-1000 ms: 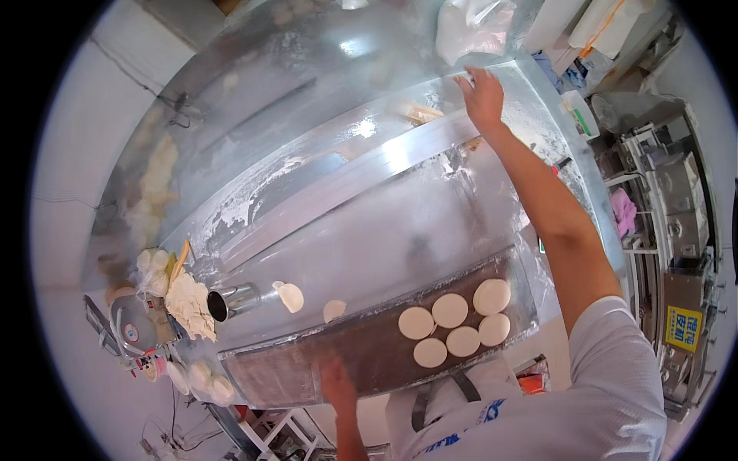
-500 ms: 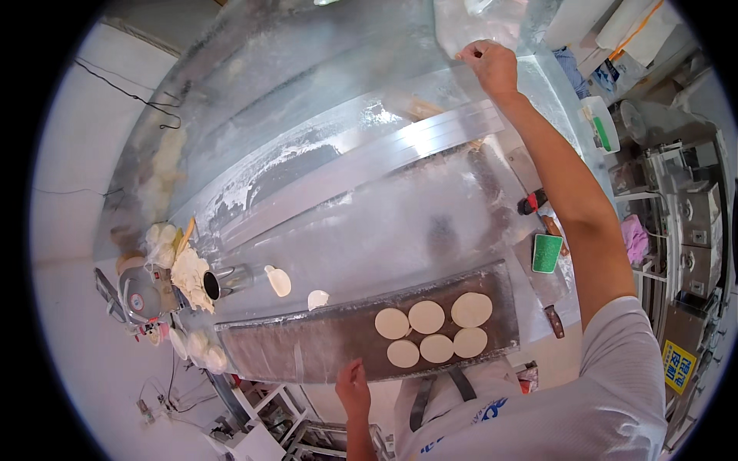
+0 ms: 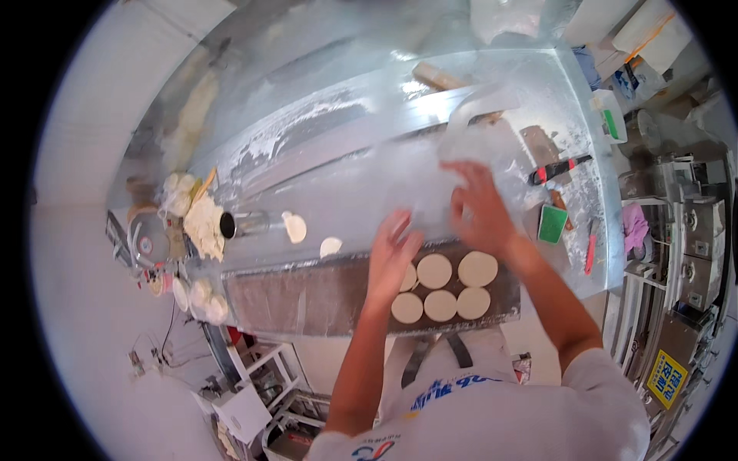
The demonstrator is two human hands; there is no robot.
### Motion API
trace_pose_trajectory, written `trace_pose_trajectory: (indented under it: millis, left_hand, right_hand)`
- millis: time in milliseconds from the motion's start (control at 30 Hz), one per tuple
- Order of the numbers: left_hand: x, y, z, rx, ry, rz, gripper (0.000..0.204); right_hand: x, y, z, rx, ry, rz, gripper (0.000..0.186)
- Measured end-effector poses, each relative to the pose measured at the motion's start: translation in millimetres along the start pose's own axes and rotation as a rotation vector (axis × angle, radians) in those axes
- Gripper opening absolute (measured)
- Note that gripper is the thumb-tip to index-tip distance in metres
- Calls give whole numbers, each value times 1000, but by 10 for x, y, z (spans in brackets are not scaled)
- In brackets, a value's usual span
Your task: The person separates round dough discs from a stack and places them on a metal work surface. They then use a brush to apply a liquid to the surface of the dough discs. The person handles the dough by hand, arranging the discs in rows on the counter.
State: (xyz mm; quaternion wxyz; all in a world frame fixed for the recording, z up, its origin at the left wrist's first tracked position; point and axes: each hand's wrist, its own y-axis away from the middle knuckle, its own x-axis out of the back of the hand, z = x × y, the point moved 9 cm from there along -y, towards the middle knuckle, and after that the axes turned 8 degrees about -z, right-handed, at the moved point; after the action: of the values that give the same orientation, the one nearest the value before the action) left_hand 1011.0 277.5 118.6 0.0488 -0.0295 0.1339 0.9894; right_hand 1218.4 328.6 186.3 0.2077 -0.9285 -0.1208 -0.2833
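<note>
Several pale, round, flat dough discs lie in two rows on a long brown board along the near table edge. My left hand is over the board's far edge beside the discs, fingers apart, partly covering one disc. To its right, above the metal table, my right hand has its fingers spread and shows nothing in them, though they are a little blurred. A whitish haze like airborne flour hangs just beyond it. Two small dough pieces rest beyond the board on the left.
A metal cylinder lies beside a dough heap at left. Across the table runs a long metal strip, with a wooden roller behind. At right are a green block, a black-and-red tool and a red-handled tool.
My right hand has come back from the table's far right toward the middle. My left hand has moved up from the near edge over the board. The haze has appeared, and the view has shifted.
</note>
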Motion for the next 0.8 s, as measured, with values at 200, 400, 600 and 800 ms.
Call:
trace_pose_trajectory:
  millis: [200, 400, 600, 800]
  left_hand:
    - [21, 161, -91, 271, 150, -334, 47]
    - [815, 988, 124, 246, 150, -277, 40]
    - [1247, 1823, 529, 147, 128, -482, 36]
    - [1721, 2133, 609, -64, -110, -265, 26]
  right_hand:
    - [-1152, 878, -1275, -88, -114, -237, 18]
    - [-912, 1021, -1685, -366, -385, -105, 23]
    - [-930, 428, -2277, 115, -132, -260, 25]
    - [-1593, 774, -2211, -430, -405, -626, 14]
